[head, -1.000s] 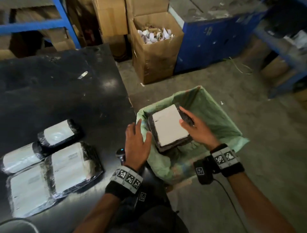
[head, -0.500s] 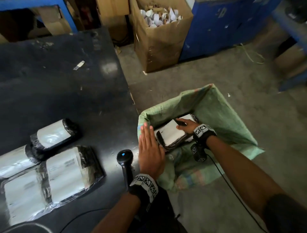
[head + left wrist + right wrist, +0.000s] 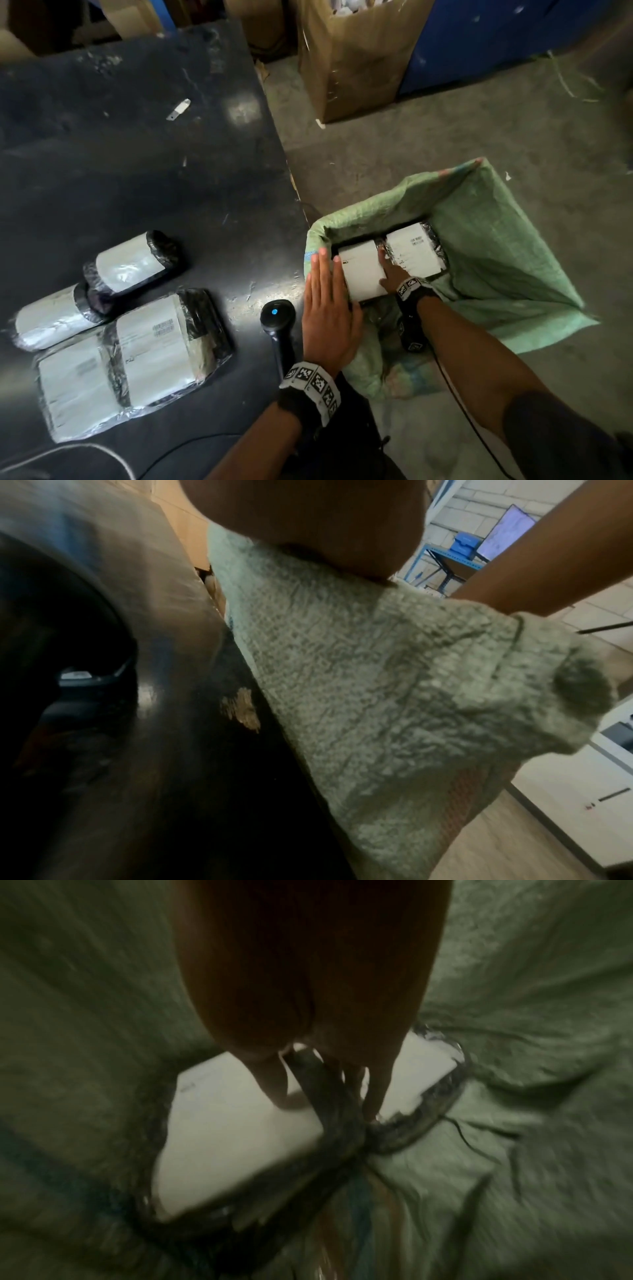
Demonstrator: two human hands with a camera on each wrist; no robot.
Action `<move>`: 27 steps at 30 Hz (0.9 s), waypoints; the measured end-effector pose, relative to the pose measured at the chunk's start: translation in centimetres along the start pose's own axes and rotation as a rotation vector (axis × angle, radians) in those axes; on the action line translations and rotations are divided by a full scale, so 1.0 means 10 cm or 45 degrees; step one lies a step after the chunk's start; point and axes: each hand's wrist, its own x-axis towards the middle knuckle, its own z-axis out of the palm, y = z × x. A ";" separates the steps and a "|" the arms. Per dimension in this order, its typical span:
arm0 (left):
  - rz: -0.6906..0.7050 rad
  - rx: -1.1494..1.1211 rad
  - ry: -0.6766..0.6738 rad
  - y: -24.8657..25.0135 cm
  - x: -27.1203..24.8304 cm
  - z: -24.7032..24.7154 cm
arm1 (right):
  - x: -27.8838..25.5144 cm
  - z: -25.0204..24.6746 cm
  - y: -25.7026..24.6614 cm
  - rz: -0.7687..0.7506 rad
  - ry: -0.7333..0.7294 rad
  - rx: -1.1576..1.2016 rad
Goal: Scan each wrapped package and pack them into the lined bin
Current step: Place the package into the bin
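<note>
A bin lined with a green woven sack [image 3: 496, 260] stands on the floor right of the black table [image 3: 137, 164]. Two wrapped packages lie side by side inside it: a left one [image 3: 363, 270] and a right one [image 3: 416, 255]. My right hand [image 3: 387, 270] reaches down between them. Its thumb lies on the left package [image 3: 232, 1137] and its fingers run down that package's dark wrapped edge, pinching it. My left hand [image 3: 329, 301] lies flat with straight fingers on the liner [image 3: 359, 669] at the bin's left rim. Several wrapped packages [image 3: 161, 346] remain on the table.
A black handheld scanner [image 3: 278, 318] lies on the table just left of my left hand, its cable trailing toward me. An open cardboard box [image 3: 356, 58] and a blue cabinet [image 3: 479, 41] stand on the floor beyond the bin. Bare concrete floor [image 3: 445, 137] surrounds the bin.
My right hand has lowered the package from above the bin down to its bottom, beside the other package. The left hand moved onto the bin's left rim and flattened there.
</note>
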 end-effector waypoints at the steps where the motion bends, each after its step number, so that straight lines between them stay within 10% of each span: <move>1: 0.003 -0.036 -0.003 0.01 0.01 -0.01 | -0.04 -0.08 -0.04 0.033 -0.030 0.026; 11: -0.106 -0.541 0.094 -0.67 -0.14 -0.77 | -1.52 -1.06 -0.92 -0.296 0.340 0.541; 16: -0.355 -0.361 0.376 -1.46 -0.68 -1.18 | -2.27 -0.53 -1.57 -0.566 0.203 0.914; 27: -0.633 -0.220 0.369 -2.54 -1.77 -1.05 | -2.09 0.86 -2.08 -0.306 0.065 0.384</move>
